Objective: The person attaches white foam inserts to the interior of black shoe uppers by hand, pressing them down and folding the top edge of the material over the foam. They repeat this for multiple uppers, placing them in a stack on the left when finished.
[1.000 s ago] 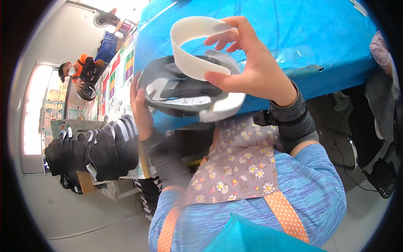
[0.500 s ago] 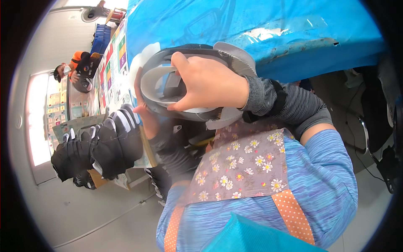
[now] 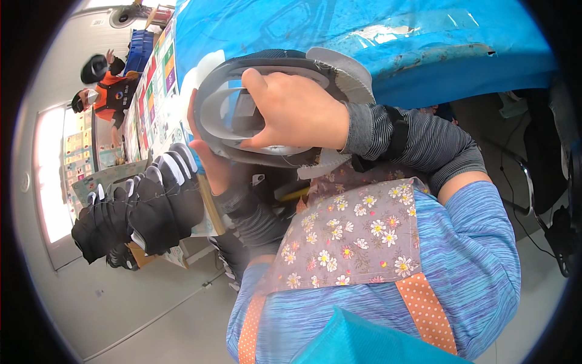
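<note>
A rounded, dark cap (image 3: 273, 59) with a pale inside is held opening-up between my hands, above the near edge of the blue-covered table. My right hand (image 3: 297, 108) reaches into its opening, thumb and fingers closed on a curved white band (image 3: 212, 116) along the inner left side. From outside, my left hand (image 3: 209, 159) grips the cap's left wall, its fingers partly hidden behind it. Pale grey flaps (image 3: 342, 64) stick out at the cap's right, and a loose thread hangs near its lower edge.
Rows of black caps (image 3: 163, 212) with pale inserts are stacked at the left, beside a table with a colourful patterned cover (image 3: 154, 91). Farther back, a masked co-worker (image 3: 106, 100) in orange holds up a black cap. A chair frame (image 3: 524, 182) stands at the right.
The cap and both my hands have shifted slightly up and left, with the grip kept. At the back, the co-worker has raised a black cap from table height to above the head.
</note>
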A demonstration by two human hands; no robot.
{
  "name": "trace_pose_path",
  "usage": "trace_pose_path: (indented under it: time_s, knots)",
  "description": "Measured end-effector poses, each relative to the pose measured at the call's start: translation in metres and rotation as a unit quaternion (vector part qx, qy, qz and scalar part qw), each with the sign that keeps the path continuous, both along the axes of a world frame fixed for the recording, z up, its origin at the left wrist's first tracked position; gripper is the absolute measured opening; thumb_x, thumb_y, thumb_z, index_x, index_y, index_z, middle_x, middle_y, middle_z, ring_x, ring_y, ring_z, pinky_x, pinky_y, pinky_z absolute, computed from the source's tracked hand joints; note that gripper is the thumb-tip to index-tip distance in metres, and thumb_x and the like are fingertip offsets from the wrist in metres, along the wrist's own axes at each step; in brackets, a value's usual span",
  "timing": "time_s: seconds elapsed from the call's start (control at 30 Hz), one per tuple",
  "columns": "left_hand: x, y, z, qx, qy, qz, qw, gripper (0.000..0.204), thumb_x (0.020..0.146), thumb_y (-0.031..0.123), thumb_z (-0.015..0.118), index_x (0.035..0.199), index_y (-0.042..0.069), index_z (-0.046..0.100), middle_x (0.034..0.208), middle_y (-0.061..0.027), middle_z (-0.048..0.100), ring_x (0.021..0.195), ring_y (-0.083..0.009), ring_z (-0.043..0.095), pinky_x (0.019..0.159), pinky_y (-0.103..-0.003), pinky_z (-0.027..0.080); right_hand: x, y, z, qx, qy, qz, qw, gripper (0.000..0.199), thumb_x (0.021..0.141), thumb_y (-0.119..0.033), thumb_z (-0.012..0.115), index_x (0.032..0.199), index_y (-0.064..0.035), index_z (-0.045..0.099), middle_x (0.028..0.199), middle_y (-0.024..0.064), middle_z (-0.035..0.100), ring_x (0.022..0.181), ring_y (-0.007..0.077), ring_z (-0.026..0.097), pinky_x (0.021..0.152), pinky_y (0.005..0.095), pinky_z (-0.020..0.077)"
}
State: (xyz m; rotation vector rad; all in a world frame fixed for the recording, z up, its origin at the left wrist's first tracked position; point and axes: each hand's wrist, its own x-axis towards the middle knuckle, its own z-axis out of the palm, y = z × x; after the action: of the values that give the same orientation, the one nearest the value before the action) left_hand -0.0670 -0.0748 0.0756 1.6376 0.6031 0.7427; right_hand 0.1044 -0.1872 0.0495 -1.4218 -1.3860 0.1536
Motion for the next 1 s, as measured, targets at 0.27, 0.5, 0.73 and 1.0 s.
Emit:
trace_pose_path:
  time_s: [0.27, 0.5, 0.73, 1.0]
  knots:
    - [-0.006, 0.005, -0.009, 0.017, -0.001, 0.012, 1.0, 0.105, 0.089, 0.083, 0.042, 0.159, 0.008, 0.023, 0.15, -0.0153, 0.042, 0.136, -0.0286, 0.045, 0.113, -0.046, 0.041, 0.002, 0.004, 0.0, 0.016, -0.027, -0.017, 0.999, 0.068, 0.072, -0.043, 0.086, 0.101, 0.0043, 0.047, 0.077, 0.0226, 0.068, 0.076, 0.0362, 0.072, 0.067, 0.0409, 0.059]
    - [-0.002, 0.002, -0.009, 0.01, -0.011, 0.015, 1.0, 0.105, 0.089, 0.083, 0.044, 0.159, 0.009, 0.024, 0.15, -0.0153, 0.042, 0.135, -0.0281, 0.046, 0.112, -0.046, 0.041, 0.004, 0.004, -0.001, 0.011, -0.031, -0.02, 0.999, 0.069, 0.071, -0.044, 0.086, 0.101, 0.004, 0.047, 0.077, 0.0224, 0.069, 0.078, 0.0364, 0.072, 0.067, 0.0407, 0.0591]
    - [-0.005, 0.004, -0.011, 0.021, 0.004, 0.02, 1.0, 0.105, 0.089, 0.085, 0.041, 0.159, 0.008, 0.024, 0.149, -0.0157, 0.043, 0.134, -0.028, 0.047, 0.111, -0.046, 0.042, 0.004, 0.004, 0.001, -0.003, -0.025, -0.016, 1.0, 0.07, 0.07, -0.042, 0.088, 0.102, 0.0036, 0.047, 0.08, 0.0219, 0.069, 0.079, 0.037, 0.072, 0.068, 0.0416, 0.0591]
    - [0.013, 0.0, 0.013, 0.223, 0.02, 0.028, 0.974, 0.106, 0.091, 0.085, 0.034, 0.146, -0.004, 0.046, 0.148, -0.0173, 0.043, 0.13, -0.0279, 0.05, 0.11, -0.044, 0.042, 0.002, 0.005, -0.002, 0.019, -0.016, -0.009, 1.0, 0.073, 0.068, -0.042, 0.089, 0.107, 0.0025, 0.047, 0.083, 0.0219, 0.068, 0.082, 0.0383, 0.07, 0.07, 0.043, 0.0577]
